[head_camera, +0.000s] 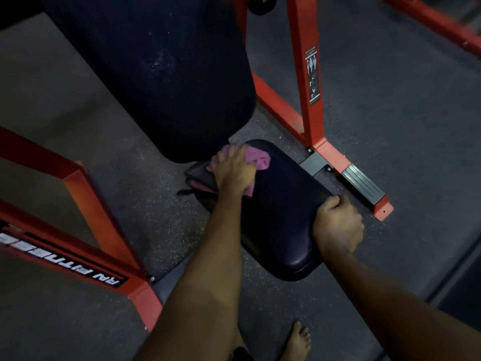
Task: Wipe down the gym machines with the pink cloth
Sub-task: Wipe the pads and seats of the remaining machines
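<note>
Softness suits bunching: the light, limp pink cloth (256,160) lies at the seat pad's (281,217) far corner, gripped in the left hand (234,170); the right hand (338,225) clamps the pad's right edge.

Dark grey speckled rubber floor (390,113), dim light, mat seam (453,285) btm right.

There is one pink cloth (257,160) and two hands, the left hand (233,170) and the right hand (338,223). Two dark pads show, one back pad (156,74) and one seat pad (281,217), along with one bare foot (299,342) and one sticker (312,74)
</note>
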`<action>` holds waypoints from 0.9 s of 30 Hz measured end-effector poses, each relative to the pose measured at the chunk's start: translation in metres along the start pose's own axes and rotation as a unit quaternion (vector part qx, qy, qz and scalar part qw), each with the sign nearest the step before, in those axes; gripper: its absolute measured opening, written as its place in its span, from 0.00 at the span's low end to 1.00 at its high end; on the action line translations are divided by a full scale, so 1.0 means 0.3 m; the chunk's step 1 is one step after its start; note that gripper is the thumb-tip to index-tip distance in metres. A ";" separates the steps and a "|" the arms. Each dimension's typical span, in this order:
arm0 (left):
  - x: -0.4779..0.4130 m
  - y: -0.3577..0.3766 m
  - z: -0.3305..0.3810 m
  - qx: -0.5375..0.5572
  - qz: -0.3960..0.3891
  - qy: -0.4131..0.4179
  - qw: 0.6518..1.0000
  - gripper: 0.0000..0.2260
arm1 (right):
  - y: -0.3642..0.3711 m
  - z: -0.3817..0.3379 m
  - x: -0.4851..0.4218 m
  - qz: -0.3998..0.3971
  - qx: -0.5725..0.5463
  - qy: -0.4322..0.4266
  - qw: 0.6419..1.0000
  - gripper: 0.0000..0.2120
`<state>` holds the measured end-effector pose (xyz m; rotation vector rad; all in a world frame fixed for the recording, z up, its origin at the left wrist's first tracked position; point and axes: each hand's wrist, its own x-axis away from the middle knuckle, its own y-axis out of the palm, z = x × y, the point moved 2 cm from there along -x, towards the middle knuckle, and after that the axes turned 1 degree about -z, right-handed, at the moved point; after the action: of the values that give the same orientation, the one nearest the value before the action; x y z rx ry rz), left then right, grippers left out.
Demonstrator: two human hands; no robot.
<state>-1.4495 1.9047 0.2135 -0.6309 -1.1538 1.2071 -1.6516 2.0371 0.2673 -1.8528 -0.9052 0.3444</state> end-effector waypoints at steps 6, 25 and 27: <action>-0.154 -0.022 0.093 0.021 -0.052 0.096 0.994 0.27 | 0.003 0.003 -0.001 0.006 -0.016 0.008 1.000 0.18; -0.095 0.033 0.397 -0.180 -0.085 0.256 0.946 0.19 | 0.013 0.073 0.017 0.165 -0.296 0.134 0.931 0.17; -0.004 0.067 0.459 -0.189 -0.072 0.262 0.943 0.19 | 0.020 0.087 0.018 0.169 -0.315 0.167 0.919 0.19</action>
<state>-1.5841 1.8840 0.2427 -1.0651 -0.9534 0.6303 -1.6607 2.0570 0.2509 -2.5745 -0.4765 -0.0825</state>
